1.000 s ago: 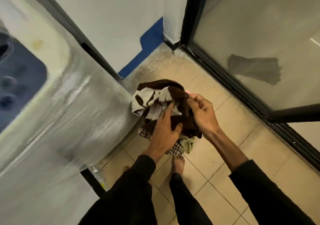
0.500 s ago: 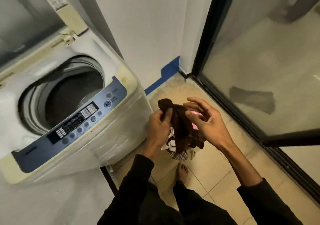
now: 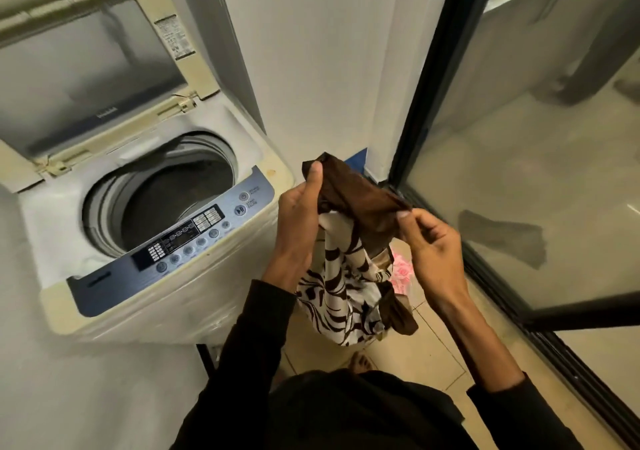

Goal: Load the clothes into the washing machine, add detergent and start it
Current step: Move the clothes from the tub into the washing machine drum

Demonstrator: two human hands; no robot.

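— Since half a second ago, both hands have lifted the clothes higher, stretching the brown part out.
— Why beside the washing machine (image 3: pixel 180 297)?
— Its lid (image 3: pixel 86 78) stands open, so the drum (image 3: pixel 166 200) looks ready for loading.
— And the grip?
— The left hand (image 3: pixel 298 221) clutches the brown-and-white clothes (image 3: pixel 349 259); the right hand (image 3: pixel 429 245) pinches the brown edge, probably separating one piece.

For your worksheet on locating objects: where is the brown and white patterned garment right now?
In the head view, the brown and white patterned garment hangs between left hand and right hand, right of the washing machine.
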